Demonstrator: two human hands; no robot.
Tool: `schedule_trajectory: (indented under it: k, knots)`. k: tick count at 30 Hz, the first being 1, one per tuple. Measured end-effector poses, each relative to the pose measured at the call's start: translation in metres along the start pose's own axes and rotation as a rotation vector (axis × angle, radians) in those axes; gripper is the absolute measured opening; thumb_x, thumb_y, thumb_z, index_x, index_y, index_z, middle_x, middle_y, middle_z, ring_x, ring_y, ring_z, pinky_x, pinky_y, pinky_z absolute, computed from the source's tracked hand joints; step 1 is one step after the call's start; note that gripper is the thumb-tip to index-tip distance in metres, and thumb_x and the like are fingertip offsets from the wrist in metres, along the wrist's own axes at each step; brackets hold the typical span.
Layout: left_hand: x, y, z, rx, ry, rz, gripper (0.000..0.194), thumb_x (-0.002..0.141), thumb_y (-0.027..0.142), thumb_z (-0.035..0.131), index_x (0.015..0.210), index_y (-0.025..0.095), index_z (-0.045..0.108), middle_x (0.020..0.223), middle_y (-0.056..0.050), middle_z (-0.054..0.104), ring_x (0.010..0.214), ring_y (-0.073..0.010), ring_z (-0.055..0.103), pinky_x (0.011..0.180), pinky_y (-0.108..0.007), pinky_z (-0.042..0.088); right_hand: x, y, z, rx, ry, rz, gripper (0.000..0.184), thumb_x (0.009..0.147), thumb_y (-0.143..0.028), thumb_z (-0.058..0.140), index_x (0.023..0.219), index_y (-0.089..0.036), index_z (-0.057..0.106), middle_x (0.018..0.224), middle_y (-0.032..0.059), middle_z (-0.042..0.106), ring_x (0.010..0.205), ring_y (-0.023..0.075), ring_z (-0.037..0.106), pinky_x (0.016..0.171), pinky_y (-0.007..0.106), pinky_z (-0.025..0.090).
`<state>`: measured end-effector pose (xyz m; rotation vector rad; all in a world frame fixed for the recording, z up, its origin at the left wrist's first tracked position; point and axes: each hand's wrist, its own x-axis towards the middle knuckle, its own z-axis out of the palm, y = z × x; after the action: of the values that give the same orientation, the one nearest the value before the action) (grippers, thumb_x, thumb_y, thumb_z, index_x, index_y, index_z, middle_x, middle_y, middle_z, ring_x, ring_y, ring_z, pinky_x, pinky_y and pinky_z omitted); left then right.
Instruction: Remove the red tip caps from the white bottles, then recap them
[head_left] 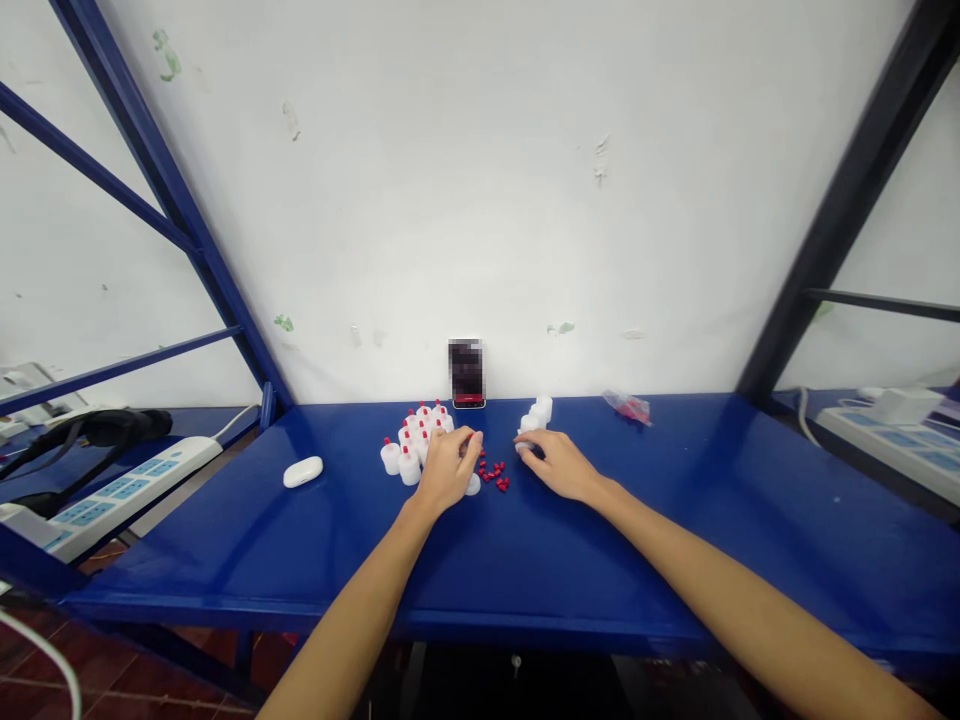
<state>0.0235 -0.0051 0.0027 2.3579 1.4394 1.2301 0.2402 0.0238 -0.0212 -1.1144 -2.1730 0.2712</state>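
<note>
My left hand (pixel 448 466) rests on the blue table (pixel 675 530), fingers curled over a small white bottle (pixel 472 484) beside a cluster of several white bottles with red caps (pixel 414 432). Loose red caps (pixel 493 472) lie between my hands. My right hand (pixel 559 463) sits to the right of them, fingertips pinched on a white bottle (pixel 524 446) at the edge of a few uncapped white bottles (pixel 538 412).
A phone (pixel 466 373) leans against the white wall behind the bottles. A white earbud case (pixel 303 471) lies at left. A small plastic bag with red bits (pixel 628 405) lies at right. Power strips (pixel 112 492) sit on the side shelves.
</note>
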Motion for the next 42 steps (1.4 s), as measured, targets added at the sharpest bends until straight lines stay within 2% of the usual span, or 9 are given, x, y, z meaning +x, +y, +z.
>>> schedule_trajectory:
  k: [6,14,20,25,29,33,36,39,42]
  knots:
    - [0.002,-0.004,-0.003,-0.057,-0.003,0.008,0.042,0.099,0.038,0.037,0.075,0.018,0.064,0.074,-0.004,0.068,0.071,-0.0173,0.060,0.077,-0.031,0.041,0.004,0.013,0.001,0.036,-0.048,0.007,0.028,0.090,-0.022,0.050,0.109,-0.018,0.071,0.115,0.0091,0.071,0.106,0.0245,0.066,0.096,0.037,0.046]
    - [-0.003,-0.008,-0.003,0.041,-0.310,0.259,0.032,0.098,0.035,0.041,0.090,0.019,0.068,0.101,-0.006,0.066,0.103,-0.0219,0.052,0.095,-0.037,0.041,0.005,0.027,0.004,-0.075,-0.057,0.041,0.029,0.088,-0.015,0.051,0.109,-0.018,0.070,0.111,0.0090,0.068,0.103,0.0227,0.062,0.092,0.033,0.045]
    - [-0.006,-0.014,0.000,0.148,-0.386,0.275,0.027,0.096,0.033,0.046,0.103,0.022,0.070,0.112,-0.008,0.061,0.112,-0.0237,0.047,0.100,-0.040,0.040,0.003,0.007,-0.003,-0.165,0.079,0.079,0.023,0.090,-0.020,0.051,0.104,-0.021,0.071,0.099,0.0067,0.067,0.089,0.0205,0.063,0.087,0.036,0.040]
    - [-0.006,-0.015,0.002,0.117,-0.329,0.248,0.030,0.092,0.033,0.052,0.118,0.021,0.062,0.113,-0.008,0.060,0.111,-0.0237,0.049,0.100,-0.038,0.041,-0.002,-0.013,-0.001,-0.023,-0.009,0.028,0.020,0.091,-0.021,0.050,0.096,-0.018,0.070,0.058,-0.0019,0.060,0.053,0.0132,0.055,0.067,0.028,0.041]
    - [-0.005,-0.015,0.002,0.163,-0.202,0.093,0.028,0.096,0.034,0.043,0.113,0.020,0.060,0.102,-0.008,0.063,0.100,-0.0227,0.056,0.090,-0.036,0.044,-0.007,-0.023,0.006,0.040,-0.090,-0.102,0.017,0.090,-0.017,0.050,0.089,-0.018,0.067,0.073,0.0016,0.063,0.063,0.0134,0.056,0.064,0.025,0.040]
    - [-0.006,-0.014,0.001,0.319,-0.246,-0.043,0.030,0.097,0.040,0.039,0.098,0.021,0.063,0.080,-0.005,0.066,0.076,-0.0219,0.061,0.068,-0.031,0.041,-0.009,-0.025,0.008,0.040,-0.125,-0.132,0.011,0.088,-0.015,0.051,0.090,-0.018,0.061,0.081,0.0026,0.062,0.069,0.0138,0.055,0.066,0.025,0.040]
    - [-0.008,-0.015,0.001,0.395,-0.298,-0.046,0.025,0.093,0.039,0.046,0.097,0.022,0.064,0.069,-0.003,0.064,0.068,-0.0224,0.061,0.062,-0.030,0.036,-0.010,-0.025,0.007,0.076,-0.184,-0.097,0.016,0.088,-0.013,0.049,0.100,-0.020,0.056,0.073,-0.0015,0.061,0.063,0.0133,0.053,0.062,0.024,0.038]
    - [-0.009,-0.017,0.002,0.329,-0.326,0.022,0.022,0.092,0.028,0.044,0.103,0.023,0.062,0.076,-0.004,0.066,0.071,-0.0217,0.061,0.062,-0.029,0.034,-0.010,-0.025,0.006,0.081,-0.198,-0.093,0.016,0.088,-0.012,0.047,0.099,-0.020,0.056,0.071,-0.0021,0.060,0.062,0.0129,0.052,0.061,0.023,0.037]
    - [-0.007,-0.017,0.004,0.120,-0.230,0.014,0.029,0.096,0.023,0.035,0.112,0.023,0.058,0.074,-0.001,0.063,0.067,-0.0179,0.058,0.063,-0.028,0.035,-0.009,-0.026,0.005,0.065,-0.200,-0.095,0.013,0.088,-0.012,0.047,0.090,-0.019,0.058,0.073,-0.0008,0.060,0.062,0.0124,0.050,0.061,0.023,0.036]
